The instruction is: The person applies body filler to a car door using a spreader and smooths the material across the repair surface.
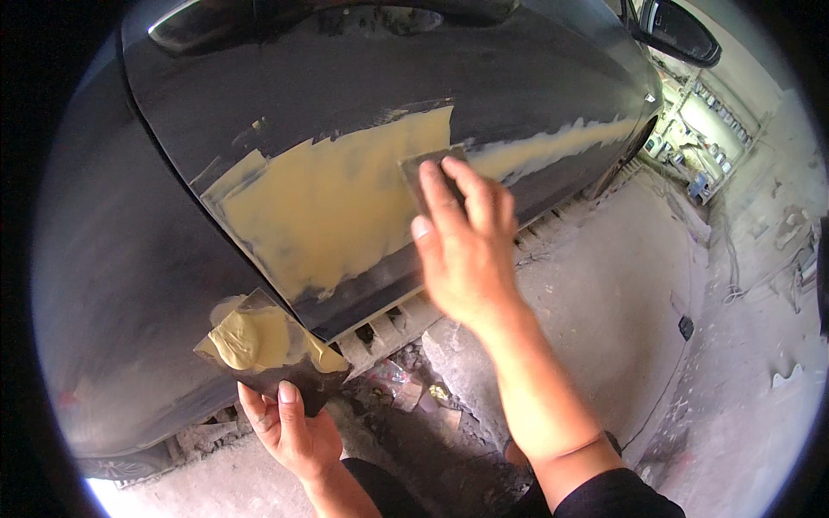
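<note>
Yellow body filler [337, 203] is spread in a broad patch over the lower part of a dark car door [535, 78]. My right hand [471, 237] presses a flat, dark spreader [414, 177] to the door at the patch's right edge, fingers laid along its back. Low on the left, my left hand [294, 432] pinches a dark mixing plate [285, 380] between thumb and fingers. A thick lump of yellow filler [235, 341] sits on that plate, with more smeared at its right corner. The plate is in front of the car's lower edge.
A thinner filler strip [570, 142] runs along the door to the right. Rubble and scraps [414, 393] lie in a gap below the sill, beside a concrete slab [596, 276]. A side mirror [682, 33] juts out at upper right. Shelves with cans [712, 129] stand beyond.
</note>
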Tool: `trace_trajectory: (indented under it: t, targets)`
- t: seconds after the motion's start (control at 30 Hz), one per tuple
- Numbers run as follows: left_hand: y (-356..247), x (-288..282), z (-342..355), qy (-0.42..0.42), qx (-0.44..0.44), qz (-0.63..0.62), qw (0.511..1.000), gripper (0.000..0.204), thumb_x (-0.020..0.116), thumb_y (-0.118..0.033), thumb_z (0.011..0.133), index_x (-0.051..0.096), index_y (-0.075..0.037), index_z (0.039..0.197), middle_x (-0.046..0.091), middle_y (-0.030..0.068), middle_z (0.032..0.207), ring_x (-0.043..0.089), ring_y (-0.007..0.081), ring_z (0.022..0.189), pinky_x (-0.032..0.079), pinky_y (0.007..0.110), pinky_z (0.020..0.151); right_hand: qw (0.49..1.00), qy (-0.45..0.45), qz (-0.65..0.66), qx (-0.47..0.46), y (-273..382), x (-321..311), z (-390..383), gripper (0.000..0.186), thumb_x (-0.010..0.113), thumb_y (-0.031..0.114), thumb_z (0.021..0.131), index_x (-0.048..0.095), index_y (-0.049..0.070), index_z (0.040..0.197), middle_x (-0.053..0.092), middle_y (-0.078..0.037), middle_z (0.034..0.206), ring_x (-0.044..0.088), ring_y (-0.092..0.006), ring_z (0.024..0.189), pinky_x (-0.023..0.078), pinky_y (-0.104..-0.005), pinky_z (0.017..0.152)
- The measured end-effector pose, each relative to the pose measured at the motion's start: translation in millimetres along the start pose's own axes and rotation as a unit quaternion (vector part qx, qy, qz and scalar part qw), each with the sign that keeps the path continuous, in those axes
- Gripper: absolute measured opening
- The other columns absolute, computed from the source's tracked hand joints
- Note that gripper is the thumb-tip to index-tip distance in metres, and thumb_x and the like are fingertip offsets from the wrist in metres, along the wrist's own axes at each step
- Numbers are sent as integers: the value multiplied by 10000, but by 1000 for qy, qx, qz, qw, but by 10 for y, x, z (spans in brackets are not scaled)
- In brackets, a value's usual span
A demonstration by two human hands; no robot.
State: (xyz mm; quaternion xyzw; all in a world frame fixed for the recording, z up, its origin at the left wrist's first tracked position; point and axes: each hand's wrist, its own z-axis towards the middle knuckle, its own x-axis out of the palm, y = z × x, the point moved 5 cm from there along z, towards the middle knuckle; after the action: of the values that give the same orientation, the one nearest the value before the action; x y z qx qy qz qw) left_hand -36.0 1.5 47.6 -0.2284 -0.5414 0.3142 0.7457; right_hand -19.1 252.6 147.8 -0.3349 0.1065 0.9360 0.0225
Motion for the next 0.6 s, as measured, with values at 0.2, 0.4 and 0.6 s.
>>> trace_trajectory:
  t: [0.2,0.4,0.6]
  targets:
    - [-8,26,-6,16,2,-1,1000,523,540,-25,971,391,-50,1472,532,132,1395,559,251,1227,453,446,1054,999,28,16,-7,-26,148,-299,528,615,181,893,503,122,1405,390,-127,1432,379,-427,1232,355,-583,983]
    - [21,83,-26,25,7,-7,1000,518,529,-13,974,388,-43,1471,538,140,1387,559,250,1227,448,440,1059,999,-21,21,-17,162,-77,16,530,608,204,900,488,118,1409,398,-132,1434,401,-426,1224,371,-592,959]
    - [5,120,-22,8,-5,-6,1000,517,535,-6,971,380,-27,1464,577,120,1321,571,218,1181,457,410,1039,999,52,0,-8,153,161,-283,561,624,168,900,475,107,1438,365,-123,1451,355,-403,1259,309,-556,1043]
